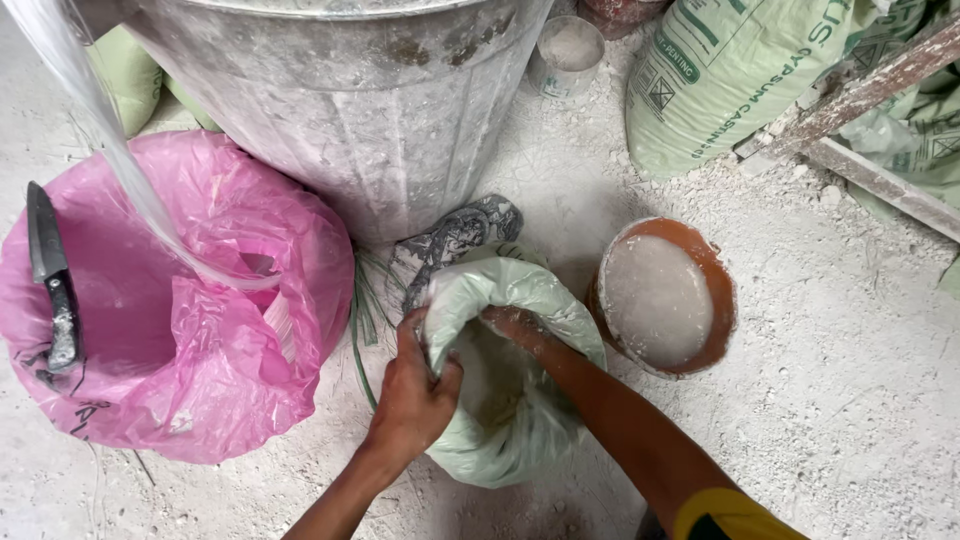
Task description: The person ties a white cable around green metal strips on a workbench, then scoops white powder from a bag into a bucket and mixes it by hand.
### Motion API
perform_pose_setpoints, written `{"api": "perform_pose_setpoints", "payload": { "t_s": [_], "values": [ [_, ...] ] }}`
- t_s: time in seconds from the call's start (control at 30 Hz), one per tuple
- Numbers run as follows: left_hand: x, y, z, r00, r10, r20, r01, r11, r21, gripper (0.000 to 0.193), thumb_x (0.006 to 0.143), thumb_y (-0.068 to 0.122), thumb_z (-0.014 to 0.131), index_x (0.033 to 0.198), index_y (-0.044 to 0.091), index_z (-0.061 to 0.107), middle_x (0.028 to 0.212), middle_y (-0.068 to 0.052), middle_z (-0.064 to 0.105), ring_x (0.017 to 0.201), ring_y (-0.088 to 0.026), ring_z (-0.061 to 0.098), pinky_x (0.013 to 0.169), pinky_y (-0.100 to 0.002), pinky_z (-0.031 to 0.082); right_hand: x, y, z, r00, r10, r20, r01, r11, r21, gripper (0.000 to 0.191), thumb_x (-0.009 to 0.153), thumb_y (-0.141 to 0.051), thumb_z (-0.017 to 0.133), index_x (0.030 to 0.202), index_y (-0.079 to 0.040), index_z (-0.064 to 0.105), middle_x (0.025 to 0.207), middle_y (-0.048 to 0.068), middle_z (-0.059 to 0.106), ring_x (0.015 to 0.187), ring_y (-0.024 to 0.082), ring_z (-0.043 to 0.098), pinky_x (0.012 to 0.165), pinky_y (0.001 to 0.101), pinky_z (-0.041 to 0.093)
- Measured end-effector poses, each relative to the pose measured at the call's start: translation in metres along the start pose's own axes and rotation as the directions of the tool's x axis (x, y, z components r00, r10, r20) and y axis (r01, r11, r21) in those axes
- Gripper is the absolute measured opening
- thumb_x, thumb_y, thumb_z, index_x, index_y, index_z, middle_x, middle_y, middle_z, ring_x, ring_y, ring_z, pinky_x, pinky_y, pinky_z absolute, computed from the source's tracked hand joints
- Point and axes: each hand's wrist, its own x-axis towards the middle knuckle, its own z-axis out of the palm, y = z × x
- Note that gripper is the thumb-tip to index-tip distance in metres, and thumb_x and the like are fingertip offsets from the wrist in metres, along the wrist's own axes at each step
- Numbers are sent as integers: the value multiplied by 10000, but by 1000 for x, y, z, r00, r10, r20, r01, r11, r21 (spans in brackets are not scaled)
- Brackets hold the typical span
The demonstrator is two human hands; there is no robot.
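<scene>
L hand (412, 392) fingers clamped on rim of pale green sack (520, 420), pinching the folded edge to hold the mouth open and steady. R hand (515, 325) goes down into the sack mouth; its fingers are hidden inside, can't tell if curled or spread. Sack sits on dusty floor between the forearms, top rolled down so the opening stays wide. Just R of it an orange bowl (664, 297) w/ white powder, close for reach. Behind, big metal bin (350, 110). To L, pink plastic bag (170, 300) w/ a knife (52, 275) lying on top. Printed green sack (730, 80) at top R.
</scene>
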Motion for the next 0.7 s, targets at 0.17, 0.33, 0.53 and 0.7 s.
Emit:
{"api": "perform_pose_setpoints", "payload": {
  "t_s": [0.17, 0.33, 0.53, 0.7],
  "values": [
    [4, -9, 2, 991, 118, 61, -116, 992, -40, 747, 902, 82, 588, 1552, 95, 218, 1030, -197, 708, 760, -241, 698, 758, -401, 597, 3, -18, 7, 996, 59, -69, -67, 990, -122, 327, 1034, -236, 614, 1301, -48, 638, 1210, 75, 677, 1045, 168, 620, 908, 306, 539],
    [11, -19, 5, 996, 91, -20, -91, 995, -26, 667, 923, 136, 604, 1509, 81, 291, 881, -225, 735, 729, -273, 726, 762, -421, 568, -29, -49, 7, 993, -57, 101, 59, 998, -16, 319, 1033, -234, 608, 1293, -51, 641, 1202, 81, 679, 1027, 171, 626, 895, 308, 547],
    [16, -6, 18, 996, 52, -78, -55, 998, -35, 629, 901, 131, 586, 1473, 100, 326, 873, -190, 738, 701, -307, 743, 699, -436, 575, -112, -68, -19, 886, -191, 423, 106, 970, 217, 310, 1032, -231, 601, 1284, -55, 644, 1194, 88, 682, 1005, 174, 633, 879, 310, 558],
    [16, 11, 32, 963, 246, -112, -225, 959, 172, 635, 911, 144, 621, 1462, 39, 324, 908, -264, 718, 857, -426, 728, 758, -471, 562, -166, -68, -64, 820, -382, 427, 147, 861, 487, 303, 1031, -229, 595, 1276, -57, 646, 1186, 94, 684, 987, 177, 639, 865, 312, 566]
  ]
}}
